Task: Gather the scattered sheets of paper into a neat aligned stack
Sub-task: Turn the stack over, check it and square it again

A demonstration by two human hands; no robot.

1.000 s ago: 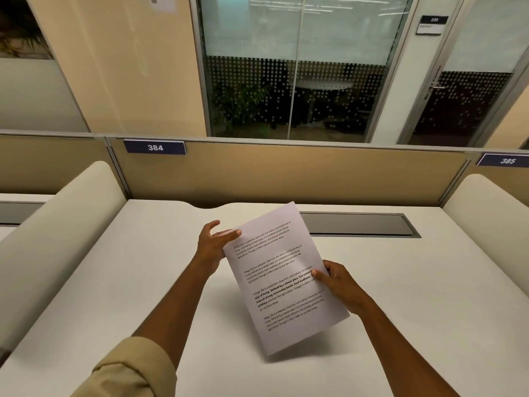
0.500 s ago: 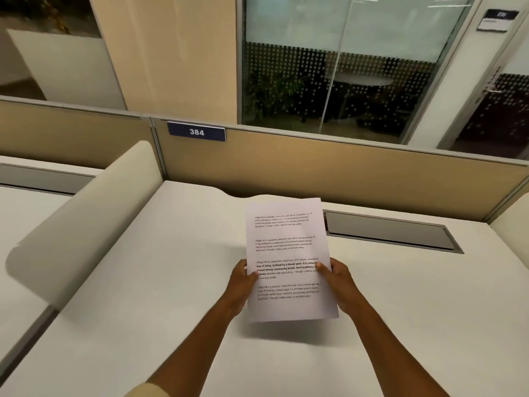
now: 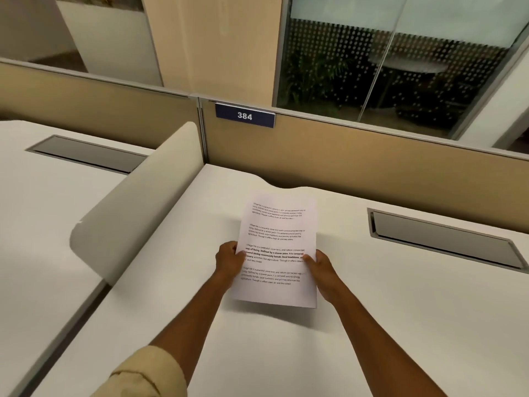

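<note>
A stack of white printed sheets of paper (image 3: 279, 239) is held upright-tilted above the white desk (image 3: 372, 325), its edges looking aligned. My left hand (image 3: 229, 260) grips the stack's left edge, thumb on the printed face. My right hand (image 3: 320, 266) grips the right edge at the same height. The stack's lower edge hangs a little above the desk and casts a shadow on it. No loose sheets show elsewhere on the desk.
A curved cream divider (image 3: 137, 207) rises at the desk's left side. A tan partition with a blue "384" plate (image 3: 245, 115) runs along the back. A grey cable tray (image 3: 440, 239) is recessed at the right; another grey tray (image 3: 88, 153) lies in the neighbouring desk.
My left hand slid from the stack's upper left corner down to its left edge, and the tilted stack turned square to me. The view swung left.
</note>
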